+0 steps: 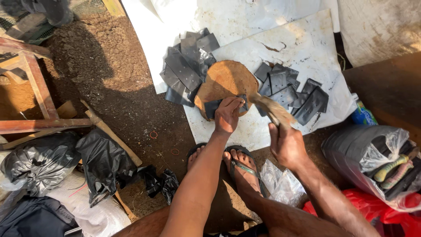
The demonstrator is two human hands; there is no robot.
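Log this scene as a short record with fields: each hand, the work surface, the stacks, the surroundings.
left hand: presses a folded black plastic piece onto the round wooden block
right hand: grips a wooden-handled tool, blurred, angled toward the block
surface: white sheet on bare soil
stacks: black plastic pieces at the block's left and right
surroundings: black bags, wooden frame

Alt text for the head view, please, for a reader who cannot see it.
Seen from above, a person's left hand presses a dark plastic piece onto a round wooden block, while the right hand grips a wooden tool over it. Piles of dark plastic pieces lie beside the block on a white sheet on bare soil.
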